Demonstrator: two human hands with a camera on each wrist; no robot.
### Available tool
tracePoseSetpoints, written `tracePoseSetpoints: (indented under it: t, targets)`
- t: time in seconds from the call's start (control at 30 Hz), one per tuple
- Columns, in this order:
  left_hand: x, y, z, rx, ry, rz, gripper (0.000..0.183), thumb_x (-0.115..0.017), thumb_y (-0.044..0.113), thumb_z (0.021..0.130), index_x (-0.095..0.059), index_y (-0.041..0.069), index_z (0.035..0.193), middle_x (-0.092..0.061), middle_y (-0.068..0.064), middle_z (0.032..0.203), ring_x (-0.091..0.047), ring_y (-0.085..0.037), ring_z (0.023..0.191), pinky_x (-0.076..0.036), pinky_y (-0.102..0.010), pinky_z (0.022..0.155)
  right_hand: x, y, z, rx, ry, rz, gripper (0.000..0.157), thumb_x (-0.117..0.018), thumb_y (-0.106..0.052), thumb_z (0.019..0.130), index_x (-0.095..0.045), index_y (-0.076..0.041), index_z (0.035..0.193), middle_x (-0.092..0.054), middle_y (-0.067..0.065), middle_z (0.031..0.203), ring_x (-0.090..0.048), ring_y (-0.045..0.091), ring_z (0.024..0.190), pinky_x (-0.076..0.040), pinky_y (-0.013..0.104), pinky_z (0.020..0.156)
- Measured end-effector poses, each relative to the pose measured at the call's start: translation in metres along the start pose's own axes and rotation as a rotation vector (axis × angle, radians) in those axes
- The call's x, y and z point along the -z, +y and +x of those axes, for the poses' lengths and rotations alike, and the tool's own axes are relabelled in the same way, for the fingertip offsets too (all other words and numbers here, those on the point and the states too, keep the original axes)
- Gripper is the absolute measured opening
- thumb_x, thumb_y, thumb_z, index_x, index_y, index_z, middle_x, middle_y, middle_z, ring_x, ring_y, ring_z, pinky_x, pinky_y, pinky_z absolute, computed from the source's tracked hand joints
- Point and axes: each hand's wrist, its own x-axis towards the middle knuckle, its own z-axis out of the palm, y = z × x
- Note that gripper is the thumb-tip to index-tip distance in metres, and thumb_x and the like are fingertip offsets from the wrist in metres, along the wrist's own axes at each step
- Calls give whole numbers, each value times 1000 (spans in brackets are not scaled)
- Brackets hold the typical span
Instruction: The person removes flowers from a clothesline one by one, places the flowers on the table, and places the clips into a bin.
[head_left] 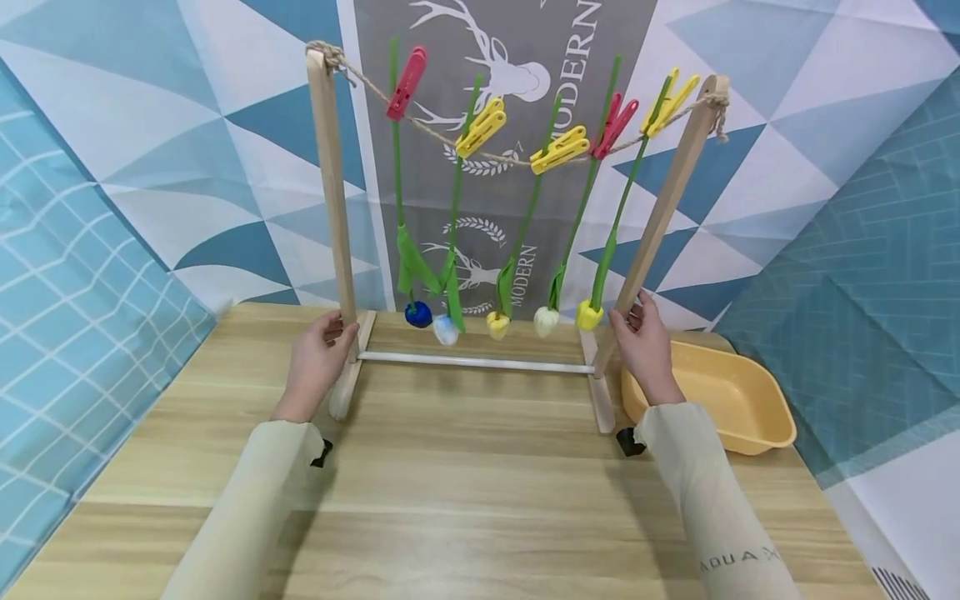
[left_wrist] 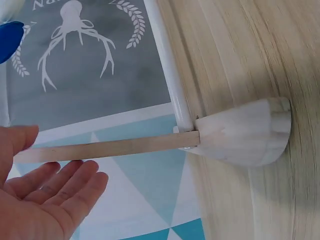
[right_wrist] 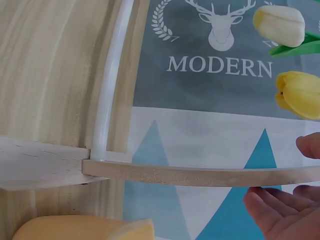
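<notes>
Two wooden posts hold up a sagging twine line (head_left: 498,158). My left hand (head_left: 321,354) is at the left post (head_left: 335,192), thumb on one side and loosely extended fingers (left_wrist: 75,185) on the other. At the right post (head_left: 667,208), my right hand (head_left: 645,346) has its fingers (right_wrist: 270,207) against the wood; its thumb stands apart from it. Several artificial tulips hang heads down from the twine, including a dark blue tulip (head_left: 418,314), a white tulip (head_left: 546,321) and a bright yellow tulip (head_left: 589,315). Red clothespins (head_left: 407,83) and yellow clothespins (head_left: 558,150) clip their stems.
A white rod (head_left: 480,362) joins the posts low down, between wooden feet (head_left: 600,404). To the right of the stand sits a yellow-orange basin (head_left: 750,400). The stand is on a wood-grain table (head_left: 465,500), with a patterned cloth (head_left: 285,158) behind it.
</notes>
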Motion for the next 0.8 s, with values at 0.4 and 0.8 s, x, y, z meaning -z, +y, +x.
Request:
tracePoseSetpoints:
  t: [0.4,0.8]
  targets:
    - [-7,1,6,49,186,-143,37,-57,29,92,-60,3,118,-64,-14,113,-60,-24,106,-47,-11,73,-4,2,10,52,117,-70,40,-53,-27,95,-50,-2,125,-59,22,116,-60,34,105,-50,48,88]
    - [-10,0,12,14,262,-137,31,-61,25,90,-63,3,112,-65,-14,106,-62,-24,98,-42,-6,67,-8,2,17,49,154,-110,33,-51,-23,96,-56,0,119,-61,21,110,-62,34,99,-52,47,85]
